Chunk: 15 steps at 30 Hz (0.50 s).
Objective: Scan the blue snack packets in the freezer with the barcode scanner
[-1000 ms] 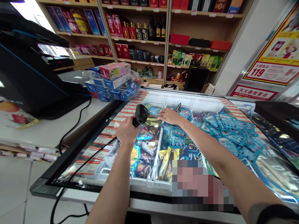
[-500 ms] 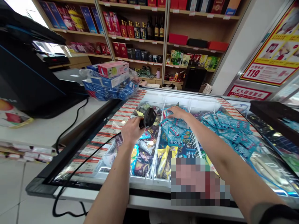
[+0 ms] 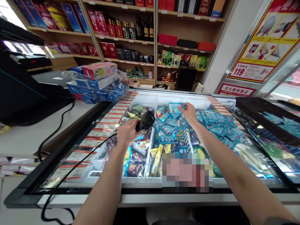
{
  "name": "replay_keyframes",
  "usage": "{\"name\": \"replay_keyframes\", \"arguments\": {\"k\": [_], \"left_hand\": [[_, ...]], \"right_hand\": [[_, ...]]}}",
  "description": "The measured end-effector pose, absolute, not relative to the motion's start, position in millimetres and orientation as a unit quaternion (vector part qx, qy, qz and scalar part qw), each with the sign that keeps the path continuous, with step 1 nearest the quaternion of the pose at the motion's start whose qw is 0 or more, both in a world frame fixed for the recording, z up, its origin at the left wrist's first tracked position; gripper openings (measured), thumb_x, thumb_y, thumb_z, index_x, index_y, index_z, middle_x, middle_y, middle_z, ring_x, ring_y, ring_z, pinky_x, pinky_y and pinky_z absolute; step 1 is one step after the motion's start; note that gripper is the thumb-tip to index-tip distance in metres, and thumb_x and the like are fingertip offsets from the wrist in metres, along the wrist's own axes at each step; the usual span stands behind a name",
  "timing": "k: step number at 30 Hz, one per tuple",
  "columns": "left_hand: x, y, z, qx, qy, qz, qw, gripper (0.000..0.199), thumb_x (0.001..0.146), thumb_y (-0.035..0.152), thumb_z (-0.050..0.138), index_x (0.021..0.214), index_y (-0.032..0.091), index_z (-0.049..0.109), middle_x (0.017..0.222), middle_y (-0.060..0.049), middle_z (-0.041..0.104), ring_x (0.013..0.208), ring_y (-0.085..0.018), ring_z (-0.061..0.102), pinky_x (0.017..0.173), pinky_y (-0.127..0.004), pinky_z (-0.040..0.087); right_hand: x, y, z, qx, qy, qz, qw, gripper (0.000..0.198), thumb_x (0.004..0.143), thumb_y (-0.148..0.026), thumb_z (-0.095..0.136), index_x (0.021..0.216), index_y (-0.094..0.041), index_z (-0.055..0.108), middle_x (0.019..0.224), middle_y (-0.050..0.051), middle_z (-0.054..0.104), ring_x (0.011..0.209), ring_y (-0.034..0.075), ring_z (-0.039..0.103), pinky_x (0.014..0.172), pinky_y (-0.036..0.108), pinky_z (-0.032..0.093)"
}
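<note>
My left hand (image 3: 127,132) is closed around the handle of a black barcode scanner (image 3: 146,121), whose head points to the right over the freezer's glass top. A black cable runs from it toward the lower left. My right hand (image 3: 188,112) pinches the right edge of a blue packet (image 3: 175,108), raised above a loose pile of blue packets (image 3: 167,125) on the glass. Its printed back faces me. To the right of my forearm lies a second, larger heap of the same packets (image 3: 219,125).
Under the glass, white wire baskets (image 3: 151,147) hold wrapped ice creams. A plastic-wrapped bundle of boxes (image 3: 98,82) stands on the counter at left, beside a black checkout terminal (image 3: 21,90). At right lies a dark open box (image 3: 269,118) with more packets. Stocked shelves (image 3: 131,40) line the back.
My right hand has come up off the pile with a blue packet in its fingers. My left hand keeps the scanner at nearly the same height. The view has shifted slightly to the right.
</note>
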<state>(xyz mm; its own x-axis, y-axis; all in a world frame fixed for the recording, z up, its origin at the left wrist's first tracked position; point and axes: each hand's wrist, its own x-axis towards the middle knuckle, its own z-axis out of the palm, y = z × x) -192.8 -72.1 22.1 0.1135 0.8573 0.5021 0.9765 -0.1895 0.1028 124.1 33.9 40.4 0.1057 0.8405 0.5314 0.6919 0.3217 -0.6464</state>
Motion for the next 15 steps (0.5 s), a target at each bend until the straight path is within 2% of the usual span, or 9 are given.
{"name": "replay_keyframes", "arguments": {"k": [5,9,15], "left_hand": [[-175.5,-71.1,23.2,-0.775,-0.579,-0.226,0.116,0.037,0.072,0.03,0.052,0.107,0.024,0.06,0.107,-0.003,0.066,0.1,-0.021,0.06,0.069,-0.027,0.042],[-154.4,-71.0,30.3,-0.803,-0.546,-0.211,0.111,0.038,0.072,0.032,0.051,0.109,0.025,0.06,0.107,-0.003,0.067,0.096,-0.022,0.061,0.067,-0.028,0.042],[-117.1,-69.5,48.3,-0.841,-0.503,-0.174,0.097,0.037,0.074,0.036,0.051,0.108,0.026,0.059,0.105,-0.002,0.067,0.093,-0.021,0.062,0.069,-0.027,0.042]], "right_hand": [[170.5,-11.3,24.4,-0.562,-0.594,0.161,0.552,0.036,0.074,-0.054,0.056,0.082,-0.019,0.057,0.07,0.002,0.062,0.06,0.016,0.054,0.057,0.029,0.045],[183.8,-35.1,8.8,-0.55,-0.537,0.219,0.601,0.042,0.07,-0.049,0.061,0.098,-0.018,0.053,0.079,0.004,0.065,0.066,0.018,0.059,0.06,0.032,0.05],[187.6,-55.5,-4.7,-0.55,-0.514,0.268,0.601,0.049,0.071,-0.047,0.058,0.11,-0.018,0.05,0.086,0.006,0.066,0.071,0.021,0.063,0.063,0.037,0.053]]}}
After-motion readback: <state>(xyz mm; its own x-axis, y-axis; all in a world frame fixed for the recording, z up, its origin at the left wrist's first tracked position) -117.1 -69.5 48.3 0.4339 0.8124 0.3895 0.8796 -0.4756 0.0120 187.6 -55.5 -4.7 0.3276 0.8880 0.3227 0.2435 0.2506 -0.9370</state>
